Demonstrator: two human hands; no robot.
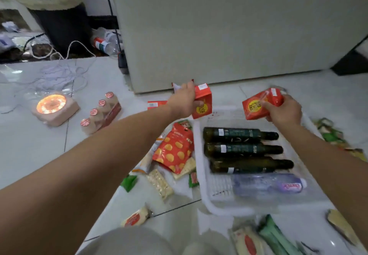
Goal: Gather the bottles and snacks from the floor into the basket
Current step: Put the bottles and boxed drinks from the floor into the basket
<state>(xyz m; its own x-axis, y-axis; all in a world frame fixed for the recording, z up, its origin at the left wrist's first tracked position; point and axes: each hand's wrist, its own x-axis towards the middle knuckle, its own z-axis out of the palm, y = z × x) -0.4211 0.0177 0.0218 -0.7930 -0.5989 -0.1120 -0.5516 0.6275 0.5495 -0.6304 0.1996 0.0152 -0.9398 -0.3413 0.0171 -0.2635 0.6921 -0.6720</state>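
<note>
Left hand (184,103) round one red carton (205,97), right hand (285,112) round second carton (255,106), by basket (225,209).

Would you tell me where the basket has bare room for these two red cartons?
The white basket is bare at its far end, between rim and the farthest dark bottle. A smaller bare patch lies left of the clear water bottle. The middle holds three dark bottles, and snack packets crowd the floor on its left.
</note>
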